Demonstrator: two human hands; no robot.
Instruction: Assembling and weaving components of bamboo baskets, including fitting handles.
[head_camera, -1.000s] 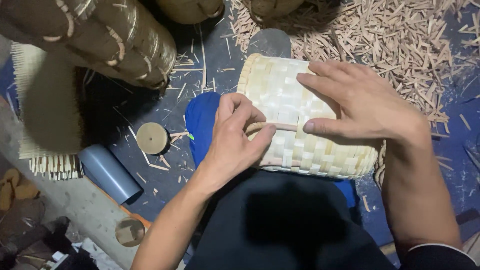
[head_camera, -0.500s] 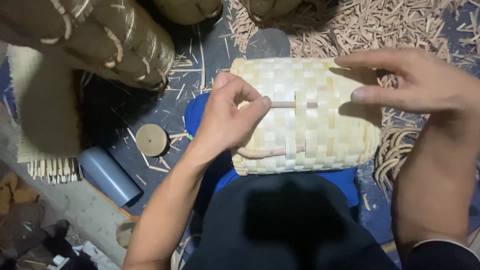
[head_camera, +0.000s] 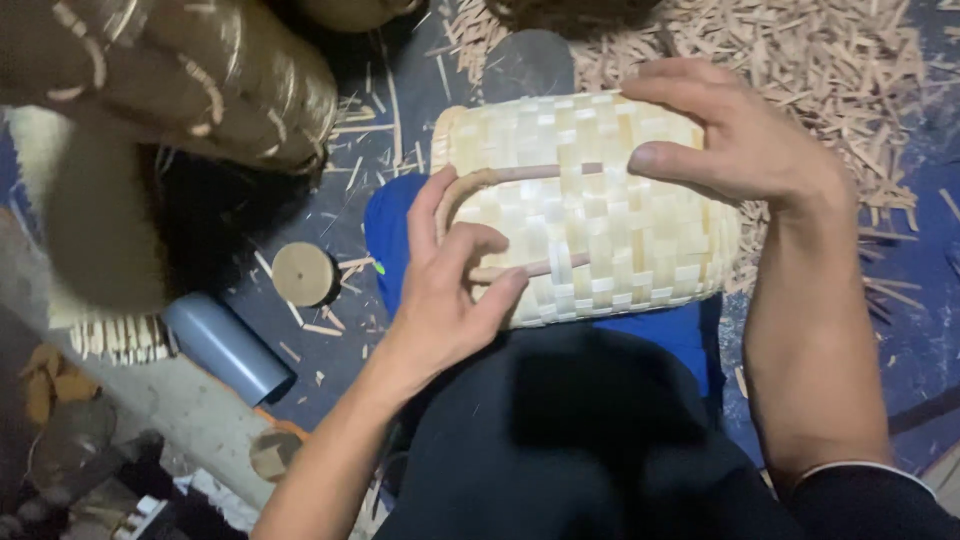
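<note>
Between both hands sits the woven basket (head_camera: 590, 215): left hand (head_camera: 450, 290) pinches its cane loop (head_camera: 490, 180), right hand (head_camera: 750, 150) clasps its far end.

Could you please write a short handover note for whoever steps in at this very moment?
Left hand: fingers curled around the thin cane strip that loops over the side of the woven basket.
Right hand: grips the basket's far end, thumb pressed on the weave, steadying it.
Basket: lies on its side over a blue stool, above the person's lap.
Done: the body is fully woven; the cane already passes under several weave strips.
Left: the cane loop is loose, not pulled flat.
Nearby: grey tube, round wooden disc, bamboo offcuts on the floor.
</note>
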